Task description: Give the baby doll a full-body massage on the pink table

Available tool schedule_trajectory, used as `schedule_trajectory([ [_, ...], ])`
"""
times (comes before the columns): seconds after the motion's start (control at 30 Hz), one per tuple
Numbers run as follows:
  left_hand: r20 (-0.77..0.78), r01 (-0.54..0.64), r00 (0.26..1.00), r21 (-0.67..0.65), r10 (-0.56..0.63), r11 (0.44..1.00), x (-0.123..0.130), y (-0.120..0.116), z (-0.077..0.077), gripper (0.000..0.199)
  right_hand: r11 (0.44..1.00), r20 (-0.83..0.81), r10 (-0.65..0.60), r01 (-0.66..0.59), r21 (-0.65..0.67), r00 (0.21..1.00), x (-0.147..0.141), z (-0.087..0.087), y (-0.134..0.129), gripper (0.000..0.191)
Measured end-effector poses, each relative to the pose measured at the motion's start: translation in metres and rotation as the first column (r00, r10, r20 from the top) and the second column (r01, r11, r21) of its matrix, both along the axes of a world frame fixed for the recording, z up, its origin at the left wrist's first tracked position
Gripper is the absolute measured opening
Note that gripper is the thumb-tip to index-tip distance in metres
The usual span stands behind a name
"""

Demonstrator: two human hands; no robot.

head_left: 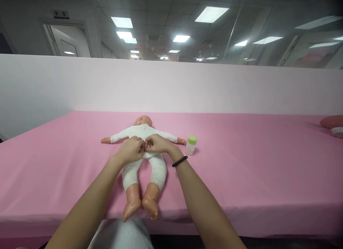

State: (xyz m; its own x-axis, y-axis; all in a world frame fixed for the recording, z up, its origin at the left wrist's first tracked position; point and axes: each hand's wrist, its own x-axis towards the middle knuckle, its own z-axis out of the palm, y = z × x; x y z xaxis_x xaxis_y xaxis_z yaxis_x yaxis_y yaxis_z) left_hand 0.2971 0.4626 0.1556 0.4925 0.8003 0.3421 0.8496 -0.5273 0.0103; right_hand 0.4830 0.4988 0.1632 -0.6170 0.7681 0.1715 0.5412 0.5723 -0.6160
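A baby doll (158, 170) with a white cloth body lies on its back, arms spread wide and feet toward me. Over its belly, my left hand (133, 149) and my right hand (157, 143) meet with fingers curled in. Both are closed, knuckles close together, at the doll's middle. Whatever the fingertips pinch, if anything, is hidden or too small to name. A small bottle (191, 145) with a green cap stands beside the doll's hand, to the right of my right wrist.
The pink-covered table (254, 163) spreads to both sides, its front edge just beyond the doll's feet. A low white wall (171, 86) runs along the back, with glass above it. At the far right edge lies a partly cut-off orange-pink object (332, 121).
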Motion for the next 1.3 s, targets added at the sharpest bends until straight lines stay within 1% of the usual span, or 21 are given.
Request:
schedule_trajectory([
  [0.1,-0.026,0.037,0.999,0.088,-0.035,0.995,0.001,-0.002,0.0,0.008,1.0,-0.025,0.021,-0.021,-0.02,0.999,0.008,0.001,0.005,0.006],
  [0.2,-0.015,0.084,0.996,0.074,-0.083,0.994,0.003,-0.002,-0.003,0.006,0.995,0.017,0.057,-0.056,-0.077,0.998,0.014,-0.002,0.01,0.011],
  [0.3,0.007,0.077,0.997,0.039,-0.077,0.996,0.004,-0.001,-0.007,0.006,0.996,0.078,0.056,-0.05,-0.076,0.995,0.014,-0.005,0.012,0.009],
  [0.4,0.018,0.063,0.998,0.023,-0.063,0.998,0.005,0.0,-0.009,0.005,0.999,0.089,0.025,-0.022,-0.03,0.996,0.01,-0.006,0.009,0.007],
  [0.5,0.042,0.058,0.997,0.072,-0.061,0.996,0.006,0.002,-0.01,0.004,1.0,0.018,0.018,-0.018,0.004,1.0,0.008,-0.006,0.006,0.008],
  [0.6,0.066,-0.023,0.998,0.121,0.015,0.992,0.009,0.005,-0.011,0.008,0.998,-0.061,-0.007,0.011,0.066,0.998,0.006,-0.008,0.007,0.008],
  [0.67,0.065,-0.075,0.995,0.093,0.069,0.993,0.012,0.006,-0.012,0.01,0.994,-0.064,-0.009,0.016,0.105,0.998,0.004,-0.011,0.009,0.008],
  [0.77,0.075,-0.109,0.991,0.005,0.108,0.994,0.014,0.008,-0.013,0.01,0.994,-0.002,-0.008,0.008,0.106,1.0,0.001,-0.014,0.011,0.007],
  [0.83,0.102,-0.131,0.986,-0.026,0.133,0.991,0.013,0.009,-0.013,0.011,0.992,0.027,-0.037,0.033,0.12,0.999,-0.001,-0.016,0.011,0.009],
  [0.9,0.121,-0.142,0.982,-0.016,0.142,0.99,0.012,0.01,-0.013,0.013,0.976,0.003,-0.105,0.102,0.193,0.994,-0.004,-0.018,0.012,0.011],
  [0.97,0.13,-0.136,0.983,0.036,0.131,0.99,0.011,0.011,-0.013,0.016,0.937,-0.051,-0.172,0.18,0.299,0.984,-0.006,-0.019,0.013,0.007],
  [1.03,0.144,-0.144,0.981,0.085,0.131,0.986,0.01,0.013,-0.012,0.017,0.908,-0.082,-0.2,0.217,0.359,0.976,-0.008,-0.021,0.015,0.002],
  [1.07,0.155,-0.161,0.977,0.082,0.147,0.984,0.01,0.014,-0.012,0.017,0.907,-0.075,-0.2,0.214,0.363,0.977,-0.01,-0.022,0.016,0.003],
  [1.13,0.174,-0.204,0.964,0.012,0.199,0.979,0.01,0.018,-0.013,0.019,0.92,-0.034,-0.2,0.2,0.337,0.979,-0.013,-0.023,0.017,0.004],
  [1.23,0.162,-0.266,0.945,-0.123,0.284,0.956,0.012,0.023,-0.013,0.021,0.924,0.022,-0.243,0.224,0.31,0.97,-0.019,-0.023,0.014,0.011],
  [1.3,0.141,-0.29,0.94,-0.148,0.31,0.946,0.013,0.024,-0.012,0.022,0.917,0.038,-0.276,0.251,0.311,0.96,-0.021,-0.023,0.011,0.014],
])
